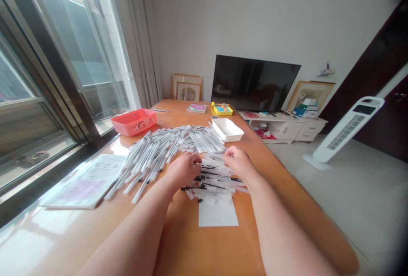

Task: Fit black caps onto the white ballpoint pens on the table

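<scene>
On the orange table (191, 246) lies a wide spread of several white pens (165, 144), fanned from the left toward the middle. A second heap of pens and black-tipped refills (213, 182) rests on a white paper sheet (218, 214) nearer me. My left hand (183, 170) lies knuckles up on the near heap, fingers curled over the pens. My right hand (237, 161) hovers at the heap's far right, fingers pinched together; what it grips is hidden.
A pink plastic tray (134, 122) stands at the far left, a white tray (227, 129) at the far right of the pens. A printed sheet (86, 180) lies by the window. Books, a yellow box (221, 109), a TV (253, 83) and a white fan (346, 131) are beyond.
</scene>
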Motion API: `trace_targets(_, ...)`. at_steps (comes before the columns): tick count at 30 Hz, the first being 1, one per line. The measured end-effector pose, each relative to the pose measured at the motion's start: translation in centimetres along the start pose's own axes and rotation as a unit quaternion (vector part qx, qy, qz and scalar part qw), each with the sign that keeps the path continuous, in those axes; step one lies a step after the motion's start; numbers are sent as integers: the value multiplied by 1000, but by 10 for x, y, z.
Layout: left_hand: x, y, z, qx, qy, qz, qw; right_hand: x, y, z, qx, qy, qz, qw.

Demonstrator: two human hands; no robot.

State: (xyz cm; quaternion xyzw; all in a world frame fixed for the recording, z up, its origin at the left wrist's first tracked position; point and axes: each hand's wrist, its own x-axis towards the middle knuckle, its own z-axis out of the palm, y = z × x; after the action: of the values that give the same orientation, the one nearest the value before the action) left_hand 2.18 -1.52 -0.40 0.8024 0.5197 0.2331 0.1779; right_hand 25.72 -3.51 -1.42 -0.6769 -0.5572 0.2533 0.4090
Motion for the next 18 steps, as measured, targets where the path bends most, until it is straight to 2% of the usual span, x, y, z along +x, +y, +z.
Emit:
trace_targets(3, -5, 11, 1, 38, -36, 31, 998, 0, 3, 6, -74, -45, -12, 996)
trace_targets(8, -9, 25, 4, 48, -68, 69, 994, -2, 2, 8, -128, -63, -41, 989)
trace_targets(14, -15, 34, 13, 58, -88, 86, 991, -3, 4, -6, -162, -99, -37, 981)
trace_targets(18, -19, 41, 16, 53, -101, 110, 987, -1, 5, -14, -188, -97, -28, 977)
